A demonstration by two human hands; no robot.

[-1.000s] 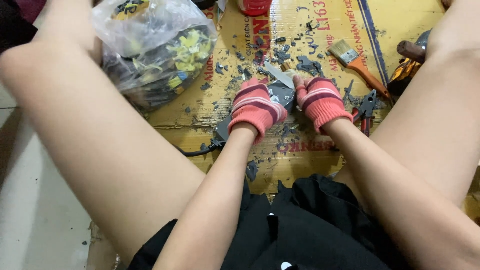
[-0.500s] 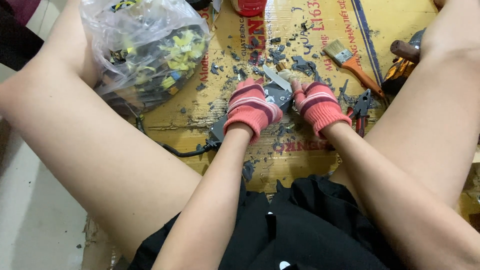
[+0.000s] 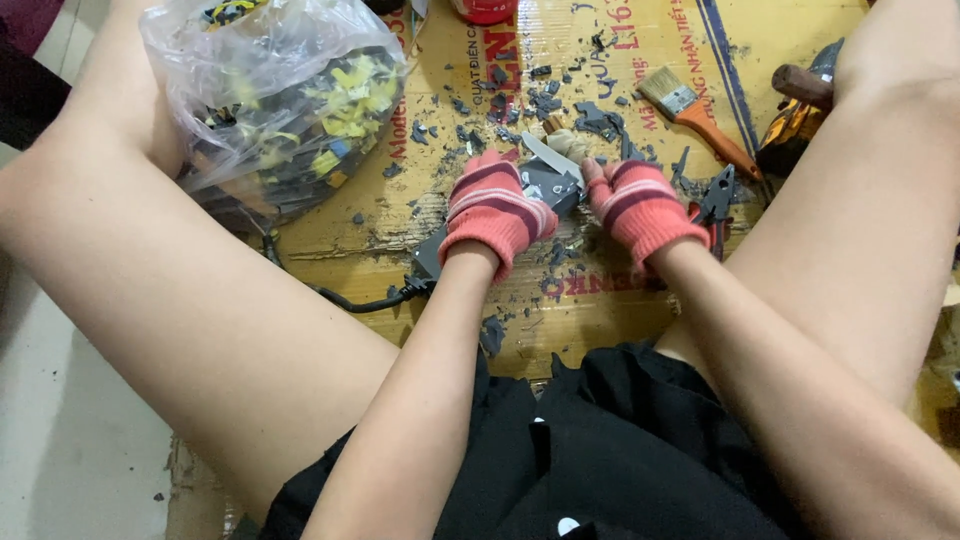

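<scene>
Both gloved hands have barely shifted: left hand clamps the dark adapter casing under curled fingers, right hand grips a knife whose blade, just beyond the fingertips, might slip into them

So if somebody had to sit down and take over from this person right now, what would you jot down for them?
Left hand, in a red striped glove, presses down on a dark grey plastic adapter block lying on the cardboard sheet; its black cable trails off to the left.
Right hand, gloved the same, grips a knife; the blade rests at the block's top edge.
Done: the casing is already chipped, with grey plastic shards scattered across the cardboard.
Left: the block is not yet fully open.
Nearby: plastic bag of parts on the left, paintbrush and pliers on the right.
</scene>
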